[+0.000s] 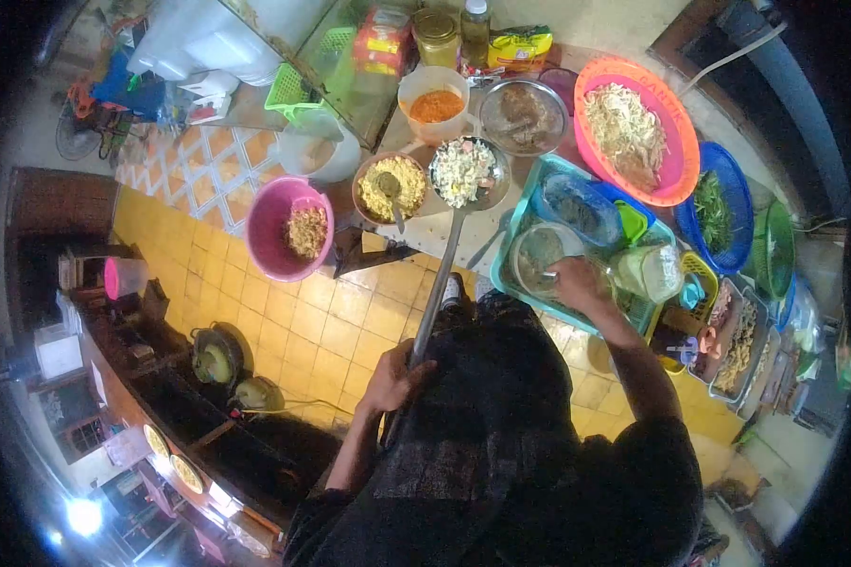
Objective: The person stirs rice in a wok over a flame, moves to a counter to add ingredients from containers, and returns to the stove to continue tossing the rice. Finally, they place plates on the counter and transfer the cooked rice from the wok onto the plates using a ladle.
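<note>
The left hand (pixel 397 380) is closed around the handle of a long ladle (pixel 444 255). The ladle reaches forward from that hand, its bowl filled with mixed food (pixel 465 172) in white, green and pink pieces (whether the bowl touches the table is hard to tell). Ahead and slightly left of the hand, beside the ladle's bowl, is a bowl of yellow crumbly food (pixel 408 178) with a spoon (pixel 388 184) in it; farther left is a pink bucket (pixel 263 236) with brownish food inside.

The right hand (pixel 581 285) has its fingers bent over a round clear container (pixel 528 253) in a teal tray (pixel 503 283). They seem to grip a small utensil, though its shape is mostly hidden. Just right of that hand stands a jar (pixel 654 274) of pale contents; ahead lies a blue tub (pixel 581 210), and beyond it an orange-rimmed basin (pixel 673 123) holds pale shredded food.
</note>
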